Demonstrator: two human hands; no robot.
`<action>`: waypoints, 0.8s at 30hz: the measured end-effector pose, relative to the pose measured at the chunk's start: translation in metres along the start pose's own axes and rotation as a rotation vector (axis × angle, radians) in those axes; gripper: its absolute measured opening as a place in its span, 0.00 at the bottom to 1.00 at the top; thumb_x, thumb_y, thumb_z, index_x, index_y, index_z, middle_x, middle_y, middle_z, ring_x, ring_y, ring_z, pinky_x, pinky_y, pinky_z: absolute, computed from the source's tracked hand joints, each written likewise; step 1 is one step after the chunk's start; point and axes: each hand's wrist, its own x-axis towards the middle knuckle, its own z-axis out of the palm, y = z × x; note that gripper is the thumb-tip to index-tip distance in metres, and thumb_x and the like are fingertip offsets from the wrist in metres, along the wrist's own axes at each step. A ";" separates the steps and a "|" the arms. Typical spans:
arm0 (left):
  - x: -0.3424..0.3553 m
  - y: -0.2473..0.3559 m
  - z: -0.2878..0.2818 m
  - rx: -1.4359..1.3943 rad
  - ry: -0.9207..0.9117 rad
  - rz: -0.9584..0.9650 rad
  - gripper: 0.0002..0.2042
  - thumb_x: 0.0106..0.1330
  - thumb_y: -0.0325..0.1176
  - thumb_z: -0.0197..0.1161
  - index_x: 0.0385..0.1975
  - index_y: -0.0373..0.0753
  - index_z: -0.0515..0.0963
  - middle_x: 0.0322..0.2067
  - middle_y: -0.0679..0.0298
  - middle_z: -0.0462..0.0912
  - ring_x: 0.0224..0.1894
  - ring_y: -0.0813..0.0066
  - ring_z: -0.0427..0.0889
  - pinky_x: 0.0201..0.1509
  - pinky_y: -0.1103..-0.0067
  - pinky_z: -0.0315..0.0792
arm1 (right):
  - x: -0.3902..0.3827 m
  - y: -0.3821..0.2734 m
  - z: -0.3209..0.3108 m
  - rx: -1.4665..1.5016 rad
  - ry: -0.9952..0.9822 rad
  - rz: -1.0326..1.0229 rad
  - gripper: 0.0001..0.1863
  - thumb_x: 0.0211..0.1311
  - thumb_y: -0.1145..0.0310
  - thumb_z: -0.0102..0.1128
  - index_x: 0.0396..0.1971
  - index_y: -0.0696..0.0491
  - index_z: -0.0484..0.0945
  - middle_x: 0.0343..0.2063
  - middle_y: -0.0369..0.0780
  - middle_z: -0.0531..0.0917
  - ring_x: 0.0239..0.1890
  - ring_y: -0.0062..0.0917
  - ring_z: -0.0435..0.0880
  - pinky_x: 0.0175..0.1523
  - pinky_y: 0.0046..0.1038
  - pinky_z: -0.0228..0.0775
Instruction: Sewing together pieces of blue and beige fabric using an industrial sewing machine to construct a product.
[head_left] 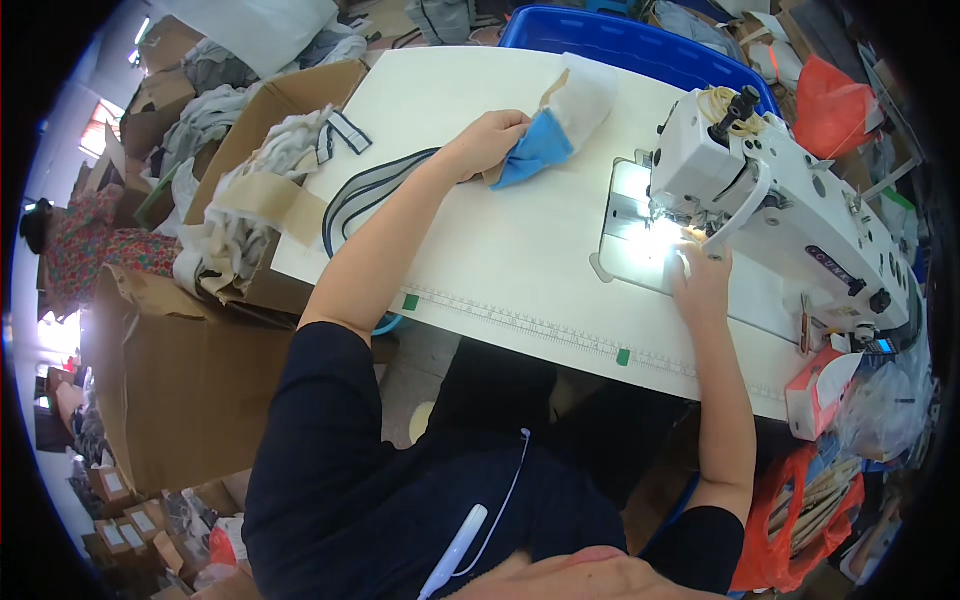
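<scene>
My left hand [490, 143] is over the far middle of the white table, fingers closed on the edge of a blue and white cloth piece [540, 148]. Beneath my left forearm a grey strip with dark edging [352, 200] curves across the tabletop. My right hand [703, 280] is at the needle area of the white sewing machine [800, 205], on its near side. Its fingertips lie in the glare of the machine's lamp, so whether they grip anything is hidden.
A cardboard box [262, 130] heaped with pale cloth stands against the table's left side. Behind the table is a blue plastic bin [630, 45]. A ruler tape [520, 325] runs along the front edge. At right are a red and white box [822, 390] and a red bag [795, 530].
</scene>
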 end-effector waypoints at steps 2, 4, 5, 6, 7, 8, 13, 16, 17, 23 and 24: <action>-0.007 0.002 0.003 0.254 -0.054 0.124 0.12 0.70 0.36 0.53 0.46 0.38 0.78 0.39 0.62 0.82 0.41 0.72 0.80 0.47 0.78 0.73 | 0.000 0.001 -0.001 0.001 -0.023 0.011 0.12 0.60 0.68 0.55 0.42 0.49 0.82 0.44 0.46 0.82 0.56 0.53 0.69 0.68 0.53 0.48; -0.018 -0.011 0.012 0.472 -0.183 0.304 0.12 0.63 0.36 0.60 0.45 0.42 0.78 0.43 0.60 0.82 0.46 0.67 0.80 0.50 0.72 0.71 | 0.001 -0.001 -0.002 -0.001 -0.007 -0.019 0.12 0.60 0.68 0.55 0.43 0.49 0.82 0.46 0.45 0.82 0.56 0.52 0.69 0.68 0.52 0.49; -0.028 -0.017 0.024 0.662 -0.099 0.499 0.12 0.60 0.35 0.62 0.43 0.43 0.78 0.42 0.61 0.81 0.46 0.67 0.79 0.52 0.71 0.70 | 0.000 0.000 -0.001 -0.002 -0.011 -0.020 0.12 0.60 0.68 0.55 0.43 0.49 0.82 0.46 0.45 0.82 0.56 0.52 0.69 0.68 0.52 0.49; -0.037 -0.023 0.036 0.849 -0.010 0.693 0.12 0.58 0.34 0.64 0.42 0.44 0.77 0.41 0.63 0.81 0.47 0.68 0.78 0.53 0.70 0.68 | -0.001 0.002 0.000 0.017 0.022 -0.028 0.12 0.60 0.68 0.56 0.43 0.49 0.81 0.46 0.45 0.82 0.56 0.52 0.69 0.68 0.51 0.49; -0.040 -0.035 0.043 0.939 0.124 0.820 0.12 0.54 0.35 0.65 0.39 0.47 0.78 0.38 0.65 0.78 0.47 0.68 0.77 0.53 0.69 0.65 | 0.000 0.002 0.001 0.040 0.058 -0.042 0.12 0.60 0.69 0.56 0.43 0.49 0.81 0.46 0.44 0.82 0.56 0.51 0.69 0.68 0.51 0.49; -0.042 -0.041 0.050 0.939 0.129 0.815 0.12 0.54 0.35 0.65 0.39 0.47 0.78 0.38 0.65 0.78 0.47 0.68 0.77 0.53 0.69 0.65 | -0.001 0.002 0.001 0.042 0.056 -0.048 0.12 0.60 0.69 0.56 0.43 0.49 0.81 0.46 0.44 0.82 0.56 0.51 0.69 0.68 0.51 0.49; -0.057 -0.051 0.062 1.012 0.341 0.948 0.17 0.55 0.37 0.64 0.47 0.53 0.75 0.44 0.64 0.77 0.46 0.69 0.77 0.50 0.69 0.66 | -0.002 0.002 0.003 0.054 0.033 -0.017 0.11 0.58 0.70 0.57 0.41 0.49 0.80 0.50 0.41 0.81 0.57 0.48 0.69 0.68 0.50 0.50; -0.064 -0.040 0.064 1.128 0.270 0.853 0.23 0.58 0.40 0.63 0.56 0.59 0.72 0.48 0.63 0.76 0.47 0.66 0.77 0.49 0.66 0.66 | -0.002 0.001 -0.001 0.058 0.005 -0.011 0.10 0.58 0.71 0.57 0.40 0.49 0.80 0.50 0.40 0.81 0.57 0.44 0.71 0.68 0.50 0.50; -0.065 -0.038 0.064 1.235 0.220 0.810 0.25 0.60 0.42 0.62 0.59 0.63 0.70 0.51 0.63 0.75 0.47 0.65 0.77 0.48 0.64 0.66 | -0.001 0.000 -0.001 0.059 0.000 -0.016 0.10 0.58 0.71 0.57 0.40 0.49 0.80 0.50 0.40 0.81 0.57 0.44 0.71 0.68 0.50 0.50; -0.064 -0.046 0.073 1.132 0.207 0.874 0.22 0.64 0.45 0.57 0.60 0.64 0.70 0.54 0.62 0.74 0.49 0.61 0.74 0.45 0.60 0.65 | 0.002 -0.003 -0.005 0.054 -0.006 -0.007 0.09 0.58 0.72 0.56 0.39 0.49 0.79 0.49 0.39 0.81 0.57 0.37 0.74 0.68 0.49 0.49; -0.062 -0.051 0.074 1.132 0.211 0.871 0.22 0.64 0.45 0.57 0.60 0.64 0.70 0.54 0.62 0.74 0.49 0.61 0.74 0.45 0.60 0.65 | 0.003 -0.006 -0.006 0.043 -0.001 -0.029 0.09 0.59 0.72 0.55 0.39 0.49 0.79 0.48 0.39 0.82 0.55 0.37 0.75 0.68 0.49 0.49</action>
